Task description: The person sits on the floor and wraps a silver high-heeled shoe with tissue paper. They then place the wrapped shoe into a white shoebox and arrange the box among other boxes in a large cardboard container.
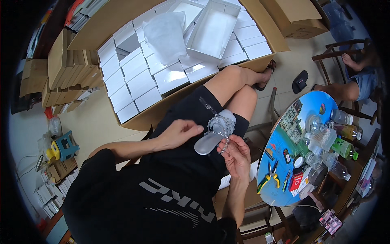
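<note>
A sandal [207, 144] with a pale, glossy sole and beaded, sparkling straps lies on my lap, over my black shorts. Wrapped around its upper part is a cluster of clear and silvery beads [221, 124]. My right hand [237, 155] pinches a beaded strap end [223, 147] at the sandal's right side. Just left of the sandal hovers my left hand [180, 133], apart from it, with its thumb out, fingers loosely bent and nothing visible in them. A dark strip [208, 105] lies beyond the beads.
A large carton [142, 124] of white boxes stands ahead, with an opened white box [215, 30] and a white bag [164, 36] on top. At right, a round blue table [268, 162] bears pliers [269, 177] and several bottles. Another person's leg [343, 92] shows far right.
</note>
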Available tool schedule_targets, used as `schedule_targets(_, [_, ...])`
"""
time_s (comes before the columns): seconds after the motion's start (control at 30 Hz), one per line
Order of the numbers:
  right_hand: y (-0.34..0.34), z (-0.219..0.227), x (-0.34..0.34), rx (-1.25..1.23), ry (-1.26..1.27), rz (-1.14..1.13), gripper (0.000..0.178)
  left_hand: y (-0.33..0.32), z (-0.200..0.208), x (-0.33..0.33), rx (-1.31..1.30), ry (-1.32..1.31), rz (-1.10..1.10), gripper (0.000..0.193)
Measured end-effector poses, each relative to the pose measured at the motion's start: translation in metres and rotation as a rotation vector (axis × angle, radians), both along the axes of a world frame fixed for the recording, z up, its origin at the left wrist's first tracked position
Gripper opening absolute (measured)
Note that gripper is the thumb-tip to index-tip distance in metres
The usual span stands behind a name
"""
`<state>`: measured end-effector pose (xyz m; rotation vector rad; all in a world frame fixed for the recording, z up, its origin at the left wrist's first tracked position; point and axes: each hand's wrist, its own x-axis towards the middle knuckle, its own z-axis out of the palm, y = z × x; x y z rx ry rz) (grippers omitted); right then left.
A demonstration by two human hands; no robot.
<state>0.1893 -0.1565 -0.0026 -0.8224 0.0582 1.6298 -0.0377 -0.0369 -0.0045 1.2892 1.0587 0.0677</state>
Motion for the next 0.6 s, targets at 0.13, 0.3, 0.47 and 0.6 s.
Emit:
schedule_targets(0.13, [0.011,0.012,-0.007,0.018,0.035,-0.037,0.024,-0.009,0.016,0.004,0.265,-0.095,0.026,0.023])
schedule_targets(0.3, [0.013,0.021,-0.007,0.045,-0.032,0.004,0.023,0.054,0.013,0.043,0.781,-0.582,-0.299,0.022])
schedule_targets(0.47, [0.007,0.024,-0.003,0.012,-0.013,-0.062,0.023,0.074,0.001,0.062,0.480,-0.736,-0.663,0.026])
schedule_targets(0.6, [0.001,0.023,-0.001,-0.024,0.082,-0.135,0.022,0.064,-0.003,0.067,0.421,-0.763,-0.607,0.027])
